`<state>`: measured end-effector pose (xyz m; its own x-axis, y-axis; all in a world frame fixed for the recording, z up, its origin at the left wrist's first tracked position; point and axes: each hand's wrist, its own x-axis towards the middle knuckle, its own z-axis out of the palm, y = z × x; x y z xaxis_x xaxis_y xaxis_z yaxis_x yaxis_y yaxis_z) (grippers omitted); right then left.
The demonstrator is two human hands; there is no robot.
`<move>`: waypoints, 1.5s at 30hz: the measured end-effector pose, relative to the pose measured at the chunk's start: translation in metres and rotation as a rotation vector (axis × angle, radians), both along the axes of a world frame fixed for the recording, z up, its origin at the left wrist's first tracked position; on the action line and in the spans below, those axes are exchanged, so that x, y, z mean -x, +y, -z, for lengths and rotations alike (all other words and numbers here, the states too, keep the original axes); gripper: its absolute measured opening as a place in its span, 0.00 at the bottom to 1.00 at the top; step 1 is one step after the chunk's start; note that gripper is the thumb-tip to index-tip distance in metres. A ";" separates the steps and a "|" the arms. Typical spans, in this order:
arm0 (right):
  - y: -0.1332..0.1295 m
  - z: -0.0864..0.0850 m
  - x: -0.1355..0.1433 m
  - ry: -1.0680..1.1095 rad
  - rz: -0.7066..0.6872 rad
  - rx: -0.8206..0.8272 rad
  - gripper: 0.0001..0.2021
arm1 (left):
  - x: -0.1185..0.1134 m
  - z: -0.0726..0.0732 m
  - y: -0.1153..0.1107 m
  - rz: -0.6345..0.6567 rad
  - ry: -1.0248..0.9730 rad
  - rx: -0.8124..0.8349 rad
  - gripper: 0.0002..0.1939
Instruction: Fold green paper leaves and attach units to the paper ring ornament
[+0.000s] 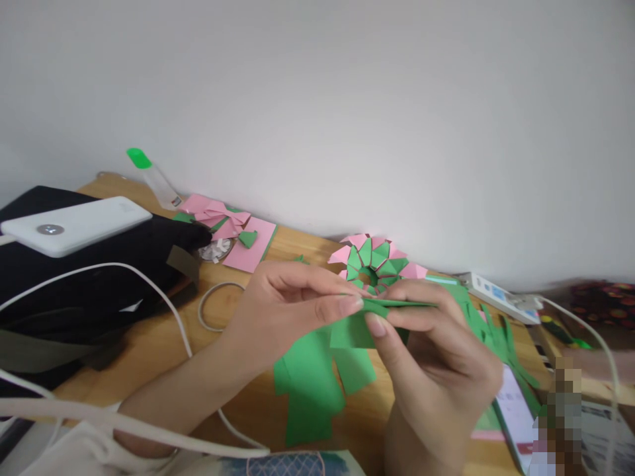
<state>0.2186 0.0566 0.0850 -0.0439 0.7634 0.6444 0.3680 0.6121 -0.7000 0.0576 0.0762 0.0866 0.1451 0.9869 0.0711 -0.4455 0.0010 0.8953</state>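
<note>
Both hands pinch one folded piece of green paper (403, 304) above the table, edge-on to me. My left hand (292, 301) grips its left end between thumb and fingers. My right hand (441, 357) holds it from the right, thumb below and fingers bent over it. Under the hands lie several loose green paper pieces (310, 390), partly covered. Just behind, against the wall, stands a ring of folded pink and green paper (380, 254); my fingers hide its lower part.
To the left, a white power bank (79, 225) rests on a black bag (163, 238), with white cables nearby. A green-capped bottle (153, 178) and pink paper (255, 244) sit farther back. At right are a power strip (496, 296), green strips (513, 350) and a phone (518, 413).
</note>
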 end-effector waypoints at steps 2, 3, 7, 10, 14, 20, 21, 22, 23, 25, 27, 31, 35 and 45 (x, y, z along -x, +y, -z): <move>0.000 0.000 0.000 0.015 -0.009 0.022 0.10 | 0.000 -0.001 0.000 0.002 -0.017 0.010 0.05; 0.000 0.000 -0.001 0.024 -0.013 0.029 0.10 | 0.000 -0.001 0.000 0.001 -0.024 0.016 0.05; 0.001 0.001 0.000 0.051 -0.020 0.047 0.10 | -0.001 0.000 -0.001 0.005 -0.029 0.013 0.02; 0.001 0.002 -0.001 0.082 -0.004 0.071 0.09 | -0.001 0.001 -0.001 0.029 -0.012 -0.004 0.04; 0.002 0.003 -0.002 0.098 0.007 0.094 0.08 | 0.002 0.003 -0.001 0.037 0.001 -0.034 0.07; 0.001 0.004 -0.001 0.079 -0.007 0.097 0.09 | 0.001 0.001 0.000 -0.009 0.077 -0.072 0.04; 0.001 0.004 0.000 0.074 0.001 0.098 0.09 | 0.000 0.000 0.000 -0.030 0.104 -0.071 0.04; 0.001 0.004 0.001 0.070 0.011 0.096 0.09 | -0.001 0.000 0.001 -0.048 0.130 -0.067 0.04; 0.001 0.004 0.002 0.065 0.021 0.088 0.09 | -0.001 0.000 0.001 -0.062 0.155 -0.059 0.04; 0.001 0.003 0.003 0.044 0.041 0.055 0.08 | -0.002 0.000 0.002 -0.091 0.190 -0.051 0.04; 0.001 0.002 0.003 -0.002 0.053 0.025 0.08 | -0.002 0.001 0.003 -0.121 0.213 -0.055 0.03; 0.002 0.002 0.003 -0.026 0.084 0.035 0.07 | -0.002 0.002 0.003 -0.159 0.222 -0.068 0.05; 0.003 0.004 0.006 0.035 0.095 0.039 0.07 | -0.004 0.001 0.003 -0.180 0.233 -0.058 0.07; 0.003 0.002 0.006 0.028 0.136 0.020 0.07 | -0.004 0.004 -0.001 -0.189 0.311 -0.115 0.05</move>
